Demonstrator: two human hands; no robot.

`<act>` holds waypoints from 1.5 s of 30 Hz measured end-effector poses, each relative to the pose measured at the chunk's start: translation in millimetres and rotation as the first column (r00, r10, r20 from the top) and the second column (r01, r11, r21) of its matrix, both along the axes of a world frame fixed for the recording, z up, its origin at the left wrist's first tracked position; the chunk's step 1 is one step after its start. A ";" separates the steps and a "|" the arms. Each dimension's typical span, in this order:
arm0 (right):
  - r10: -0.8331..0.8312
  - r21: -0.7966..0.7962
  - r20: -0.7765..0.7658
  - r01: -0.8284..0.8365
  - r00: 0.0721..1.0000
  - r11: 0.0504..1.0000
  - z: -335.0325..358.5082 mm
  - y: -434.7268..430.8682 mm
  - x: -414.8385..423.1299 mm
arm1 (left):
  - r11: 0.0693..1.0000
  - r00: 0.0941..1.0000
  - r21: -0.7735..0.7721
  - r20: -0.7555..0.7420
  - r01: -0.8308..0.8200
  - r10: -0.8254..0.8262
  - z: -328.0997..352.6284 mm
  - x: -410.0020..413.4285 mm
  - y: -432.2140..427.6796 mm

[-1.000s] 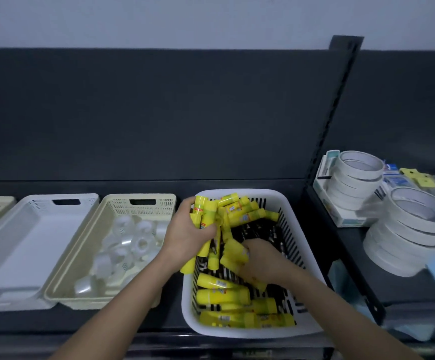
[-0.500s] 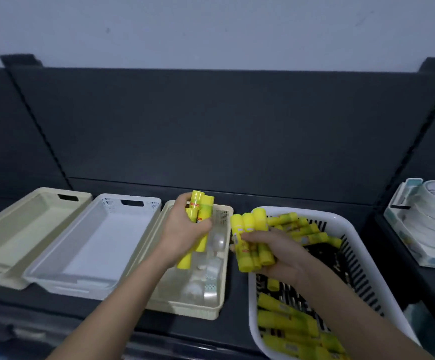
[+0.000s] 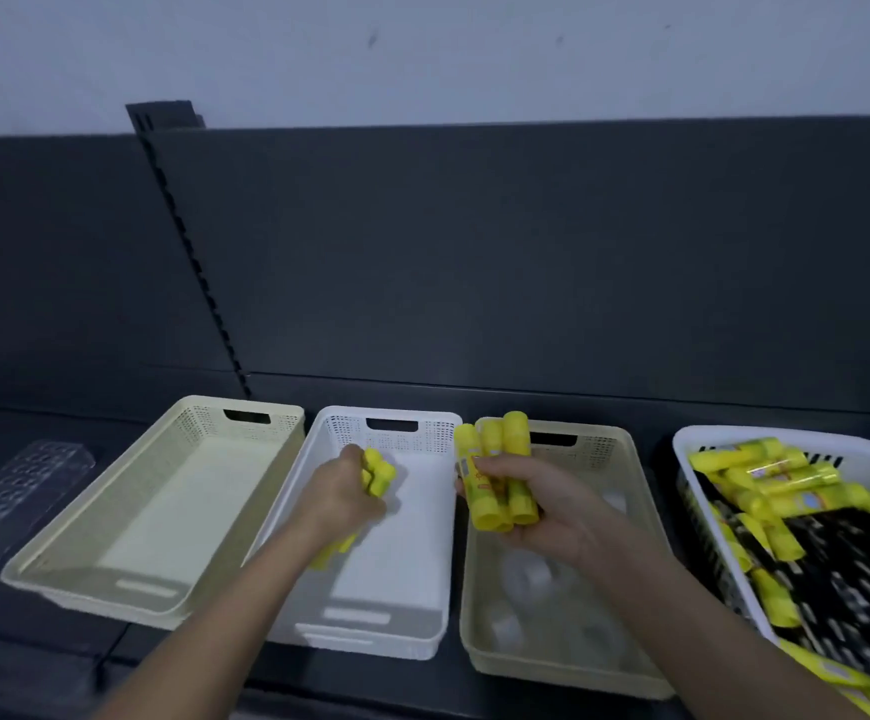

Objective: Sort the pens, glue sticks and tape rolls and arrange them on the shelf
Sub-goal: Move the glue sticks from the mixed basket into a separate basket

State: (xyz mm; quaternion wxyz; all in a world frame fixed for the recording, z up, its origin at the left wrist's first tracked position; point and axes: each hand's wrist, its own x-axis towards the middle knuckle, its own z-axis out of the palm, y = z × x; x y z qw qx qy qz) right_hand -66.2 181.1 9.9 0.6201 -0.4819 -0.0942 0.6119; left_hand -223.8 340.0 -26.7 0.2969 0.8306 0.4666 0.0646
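Glue sticks in two handfuls; more loose in the right-hand basket; tape rolls in the beige tray.

Left hand (image 3: 342,498) grips a blurred bunch of yellow glue sticks (image 3: 377,472) over the white tray (image 3: 386,631), ends poking out above and below the fist. Right hand (image 3: 542,504) clasps three yellow glue sticks (image 3: 498,472) side by side, roughly upright, red-printed labels partly showing, above the beige tray (image 3: 625,459). Clear tape rolls (image 3: 526,576) lie in that tray, faint and blurred. Further glue sticks (image 3: 765,475) lie jumbled, mostly on their sides, in the white slotted basket (image 3: 692,439) at far right.
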 end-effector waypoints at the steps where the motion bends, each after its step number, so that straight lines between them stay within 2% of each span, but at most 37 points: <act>1: 0.002 0.000 0.022 -0.002 1.000 1.000 -1.2 5.6 -4.8 | 0.999 0.996 0.020 -0.078 0.039 -0.037 -7.1 -2.8 6.2; 3: -0.001 -0.004 0.066 0.001 0.998 1.000 -1.9 16.7 -12.7 | 0.994 0.981 0.044 -0.169 0.103 -0.095 -18.2 -6.7 14.7; 6: -0.015 -0.052 0.178 0.025 0.984 0.998 -0.8 33.5 -23.4 | 0.984 0.965 0.046 -0.207 0.172 -0.159 -29.2 -7.4 20.9; 10: -0.066 -0.133 0.209 0.096 0.976 0.986 -6.5 57.5 -38.1 | 0.986 0.978 0.056 -0.154 0.154 -0.144 -34.7 -7.4 26.8; 12: -0.077 -0.145 0.236 0.113 0.969 0.983 -11.3 69.4 -43.8 | 0.992 0.990 0.033 -0.072 0.122 -0.119 -31.8 -11.4 28.4; 15: -0.034 -0.173 0.421 0.117 0.906 0.978 -21.1 88.6 -49.1 | 0.996 0.996 0.050 0.042 0.077 -0.079 -20.5 -24.3 30.7; 17: 0.068 -0.242 0.633 0.114 0.771 0.963 -27.1 100.5 -51.4 | 0.992 0.991 0.104 0.112 0.068 -0.079 -13.8 -33.8 32.6; 19: 0.222 -0.339 0.787 0.103 0.576 0.935 -33.1 110.6 -54.9 | 0.982 0.982 0.174 0.163 0.069 -0.098 -9.8 -42.7 33.7; 22: 0.461 -0.501 0.840 0.082 0.287 0.861 -43.2 119.4 -61.6 | 0.972 0.973 0.214 0.185 0.097 -0.138 -6.8 -53.9 32.2; 23: 0.504 -0.530 0.836 0.084 0.218 0.844 -46.7 120.7 -63.7 | 0.971 0.974 0.205 0.167 0.119 -0.155 -6.9 -57.2 31.3; 25: 0.537 -0.551 0.831 0.092 0.144 0.829 -51.0 120.8 -67.6 | 0.970 0.974 0.184 0.133 0.160 -0.186 -8.1 -63.4 30.1; 30: 0.558 -0.562 0.826 0.054 0.080 0.825 -39.2 110.8 -66.3 | 0.963 0.965 0.185 0.139 0.195 -0.222 -3.6 -66.5 26.5; 34: 0.439 -0.442 0.897 0.067 0.048 0.895 -17.2 88.0 -55.7 | 0.941 0.952 0.242 0.137 0.237 -0.275 6.8 -52.6 19.0; 39: 0.346 -0.332 0.936 0.170 -0.058 0.928 3.7 30.7 -24.3 | 0.919 0.903 0.230 0.221 0.319 -0.369 13.0 -17.6 -5.9; 45: 0.375 -0.349 0.927 0.315 -0.024 0.883 8.5 -52.7 32.3 | 0.843 0.821 0.281 0.230 0.458 -0.522 22.9 36.0 -59.4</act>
